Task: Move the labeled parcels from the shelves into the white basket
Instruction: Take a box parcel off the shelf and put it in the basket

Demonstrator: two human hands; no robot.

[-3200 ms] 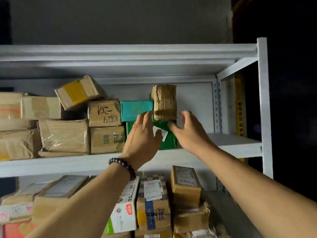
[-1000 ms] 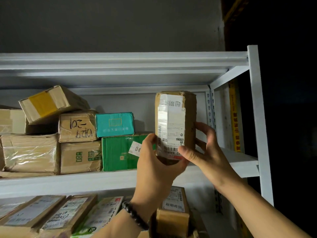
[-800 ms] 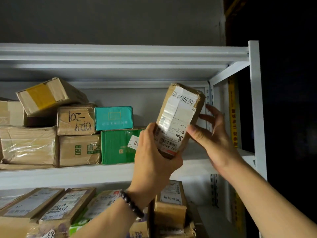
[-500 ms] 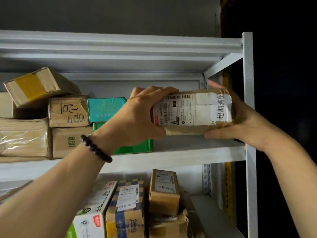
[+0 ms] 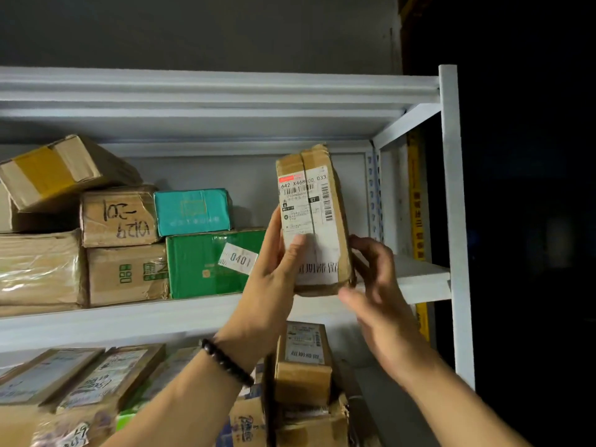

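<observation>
Labeled parcel (image 5: 314,221): brown carton held upright in the air, in front of the right end of the middle shelf (image 5: 193,317). Its shipping label (image 5: 306,201) faces the camera.
Left hand (image 5: 274,279): grips the parcel's lower left side, thumb pressed across the label. A beaded bracelet (image 5: 227,362) is on the wrist.
Right hand (image 5: 377,285): blurred. Fingers appear curled against the parcel's lower right edge, thumb under the bottom corner.
Shelf contents: teal box (image 5: 192,211) resting on green box (image 5: 200,262), left of the parcel.

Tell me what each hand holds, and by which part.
Left hand grips the upright labeled parcel by its lower left side. Right hand cups its lower right corner.
</observation>
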